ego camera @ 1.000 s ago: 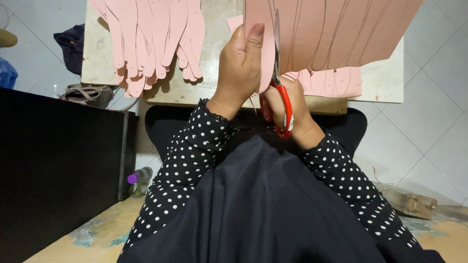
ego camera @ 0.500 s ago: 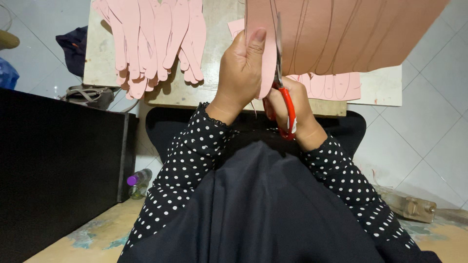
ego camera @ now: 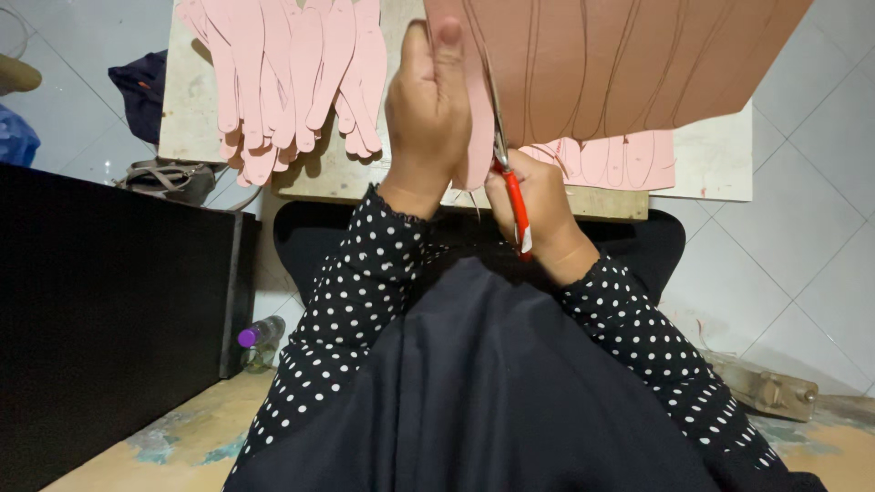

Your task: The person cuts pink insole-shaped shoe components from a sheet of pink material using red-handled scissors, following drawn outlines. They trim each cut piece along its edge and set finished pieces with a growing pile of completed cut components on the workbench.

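Scissors (ego camera: pixel 507 173) with red handles have advanced further up the marked brown sheet (ego camera: pixel 629 64) since a second ago, blades inside the cut. Right hand (ego camera: pixel 538 214) grips the handles; left hand (ego camera: pixel 428 118) pinches the sheet's cut edge, thumb up. Beyond, pink cut-out strips (ego camera: pixel 283 82) lie piled on a pale board (ego camera: pixel 711 169) above the tiled floor (ego camera: pixel 802 273).
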### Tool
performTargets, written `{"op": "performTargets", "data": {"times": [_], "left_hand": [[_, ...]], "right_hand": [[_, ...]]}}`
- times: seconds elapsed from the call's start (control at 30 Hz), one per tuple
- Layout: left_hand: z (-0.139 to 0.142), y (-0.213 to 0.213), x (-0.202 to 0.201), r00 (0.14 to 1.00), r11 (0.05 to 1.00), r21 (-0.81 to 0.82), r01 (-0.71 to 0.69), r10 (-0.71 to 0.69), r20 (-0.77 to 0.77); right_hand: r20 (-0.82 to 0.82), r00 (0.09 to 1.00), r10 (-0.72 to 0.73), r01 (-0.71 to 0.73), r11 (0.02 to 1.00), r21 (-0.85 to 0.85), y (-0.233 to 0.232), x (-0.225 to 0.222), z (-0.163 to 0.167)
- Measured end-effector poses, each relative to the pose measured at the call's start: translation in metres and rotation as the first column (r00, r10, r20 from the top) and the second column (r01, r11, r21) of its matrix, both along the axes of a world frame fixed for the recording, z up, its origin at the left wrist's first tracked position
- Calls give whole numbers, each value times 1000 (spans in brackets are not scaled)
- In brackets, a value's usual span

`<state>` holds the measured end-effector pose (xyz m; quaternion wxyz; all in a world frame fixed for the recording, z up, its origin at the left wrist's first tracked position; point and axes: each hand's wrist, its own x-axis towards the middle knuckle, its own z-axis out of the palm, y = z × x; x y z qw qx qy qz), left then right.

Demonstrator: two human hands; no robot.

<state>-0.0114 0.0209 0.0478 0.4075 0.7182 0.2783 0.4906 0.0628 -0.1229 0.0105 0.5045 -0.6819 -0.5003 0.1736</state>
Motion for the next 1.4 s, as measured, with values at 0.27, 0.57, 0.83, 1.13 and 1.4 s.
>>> {"op": "performTargets", "data": {"times": [0.27, 0.57, 0.83, 1.13, 1.4], "left_hand": [[-9, -1, -3, 981, 980, 49, 192, -189, -52], [-10, -1, -1, 974, 974, -26, 227, -227, 2], [-16, 2, 1, 969, 967, -70, 246, -245, 30], [-15, -6, 2, 957, 950, -135, 282, -288, -26], [-20, -7, 4, 952, 939, -169, 301, -306, -3]], "right_hand": [[-505, 860, 75, -181, 970, -165, -3, 5, 22], [-429, 901, 63, -151, 973, -174, 0, 1, 25], [-430, 902, -43, -86, 957, -276, -3, 2, 19], [-174, 970, 168, -178, 983, -48, -4, 18, 12], [-408, 913, -25, -89, 962, -257, -1, 8, 13]]}}
